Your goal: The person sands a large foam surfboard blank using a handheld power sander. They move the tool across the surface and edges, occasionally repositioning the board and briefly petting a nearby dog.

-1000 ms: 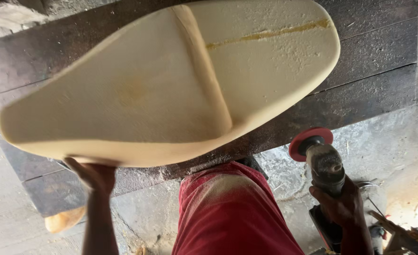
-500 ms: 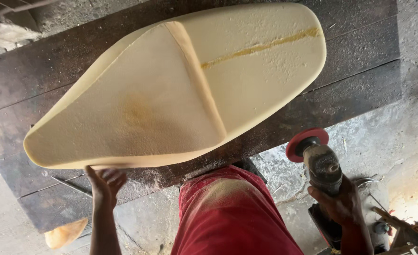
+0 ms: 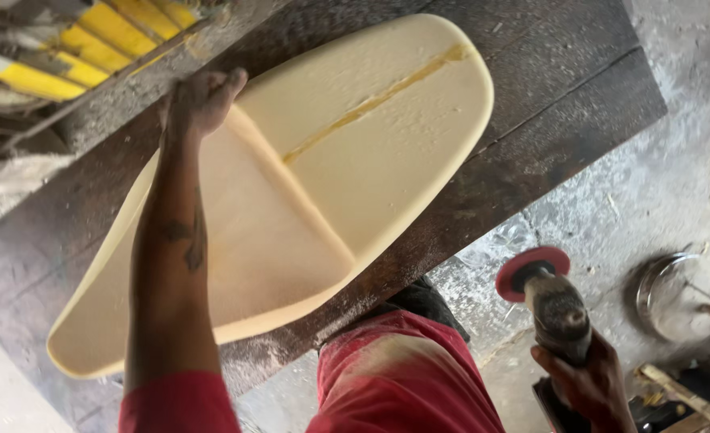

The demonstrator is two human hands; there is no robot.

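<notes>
A person's left hand (image 3: 202,100) grips the far edge of a cream foam pad (image 3: 307,200) lying on a dark wooden tabletop (image 3: 547,104), while the right hand (image 3: 588,381) holds a red-disc grinder (image 3: 551,301) low beside it.

A small foam-shaping workshop, seen from above.

A rough, dark wooden workbench (image 3: 531,120) carries a large cream foam blank (image 3: 371,160) across its middle; a handheld power sander (image 3: 551,301) with a red disc hangs beyond the bench's near edge. Dust coats the concrete floor (image 3: 668,184), and scrap wood (image 3: 684,397) and a metal bowl (image 3: 664,293) lie beside it.
</notes>
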